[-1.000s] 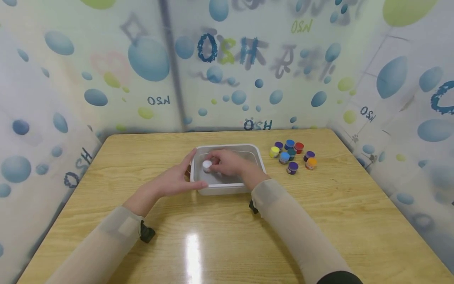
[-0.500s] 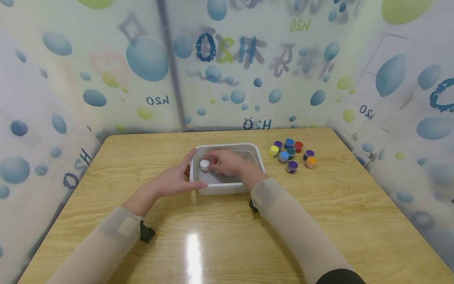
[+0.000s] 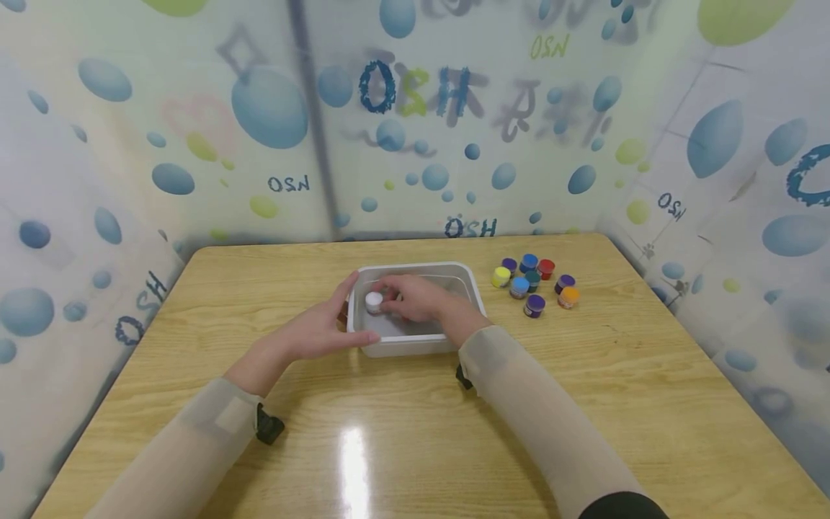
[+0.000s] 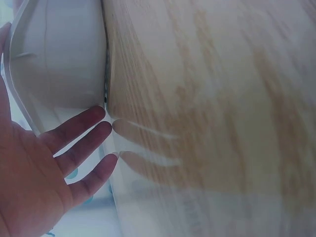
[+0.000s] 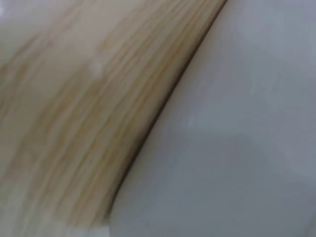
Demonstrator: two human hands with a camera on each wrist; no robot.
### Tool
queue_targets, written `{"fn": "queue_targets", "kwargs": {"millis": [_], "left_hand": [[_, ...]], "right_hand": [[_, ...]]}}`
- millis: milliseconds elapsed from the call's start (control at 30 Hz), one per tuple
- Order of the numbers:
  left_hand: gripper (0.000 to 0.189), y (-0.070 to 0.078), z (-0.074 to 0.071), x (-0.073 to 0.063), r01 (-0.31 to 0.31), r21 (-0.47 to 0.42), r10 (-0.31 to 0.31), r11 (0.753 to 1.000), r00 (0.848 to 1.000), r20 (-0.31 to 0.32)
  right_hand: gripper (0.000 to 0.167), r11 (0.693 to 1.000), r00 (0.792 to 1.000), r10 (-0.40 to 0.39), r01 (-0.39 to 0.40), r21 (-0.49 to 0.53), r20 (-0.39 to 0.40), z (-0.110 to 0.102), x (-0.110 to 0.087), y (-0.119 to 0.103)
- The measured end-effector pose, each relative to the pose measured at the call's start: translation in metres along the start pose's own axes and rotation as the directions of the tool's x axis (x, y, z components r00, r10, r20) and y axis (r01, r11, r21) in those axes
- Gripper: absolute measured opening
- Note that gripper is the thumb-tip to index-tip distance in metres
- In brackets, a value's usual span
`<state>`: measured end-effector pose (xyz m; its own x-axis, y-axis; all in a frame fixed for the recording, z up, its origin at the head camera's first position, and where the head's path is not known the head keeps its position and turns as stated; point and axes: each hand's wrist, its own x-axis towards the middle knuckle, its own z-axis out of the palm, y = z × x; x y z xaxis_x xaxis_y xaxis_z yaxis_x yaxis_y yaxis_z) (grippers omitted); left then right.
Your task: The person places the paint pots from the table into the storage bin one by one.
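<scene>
A grey-white plastic bin [image 3: 470, 288] stands on the wooden table. Inside, near its left wall, is a small paint jar [image 3: 374, 302] with a white lid. My right hand [image 3: 418, 297] reaches over the bin's near rim, its thumb and fingers curled at the jar's right side, seeming to pinch it; their exact contact is partly hidden. My left hand [image 3: 320, 328] lies along the bin's left end, thumb over the near corner. In the left wrist view, the left fingers [image 4: 81, 133] are spread and fairly straight against the bin's outer wall [image 4: 69, 59].
Right of the bin, several paint jars stand grouped on the table [image 3: 616, 375], among them a yellow jar [image 3: 501, 277], a red jar [image 3: 546, 269], an orange jar [image 3: 568, 297] and a purple jar [image 3: 534, 306]. A printed curtain [image 3: 415, 180] hangs behind the table.
The white-lidded jar has shifted slightly left and lower in the bin over the last second, while my right hand stays beside it. My left hand keeps its place.
</scene>
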<state>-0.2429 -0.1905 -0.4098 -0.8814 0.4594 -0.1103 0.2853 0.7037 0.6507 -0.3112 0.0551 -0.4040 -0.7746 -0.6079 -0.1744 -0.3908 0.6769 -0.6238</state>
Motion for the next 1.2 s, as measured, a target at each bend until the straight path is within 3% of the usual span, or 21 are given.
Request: {"fn": "queue_targets", "kwargs": {"millis": [233, 600, 1000, 1200], "left_hand": [[0.127, 0.000, 0.000, -0.001, -0.003, -0.018, 0.003, 1.000, 1.000, 0.004], [0.127, 0.001, 0.002, -0.001, -0.003, -0.018, 0.003, 1.000, 1.000, 0.000], [0.127, 0.001, 0.001, 0.000, -0.001, -0.006, 0.001, 1.000, 1.000, -0.021], [0.128, 0.001, 0.001, 0.000, -0.001, -0.010, 0.001, 1.000, 1.000, -0.026]], "right_hand": [[0.046, 0.997, 0.999, -0.041, 0.043, 0.064, -0.029, -0.004, -0.001, 0.001], [0.044, 0.991, 0.989, -0.100, 0.110, 0.080, -0.112, -0.020, -0.016, -0.002], [0.040, 0.984, 0.961, -0.128, 0.154, 0.092, -0.245, -0.050, -0.074, 0.009], [0.036, 0.983, 0.953, -0.057, 0.106, 0.148, -0.299, -0.064, -0.109, 0.028]]}}
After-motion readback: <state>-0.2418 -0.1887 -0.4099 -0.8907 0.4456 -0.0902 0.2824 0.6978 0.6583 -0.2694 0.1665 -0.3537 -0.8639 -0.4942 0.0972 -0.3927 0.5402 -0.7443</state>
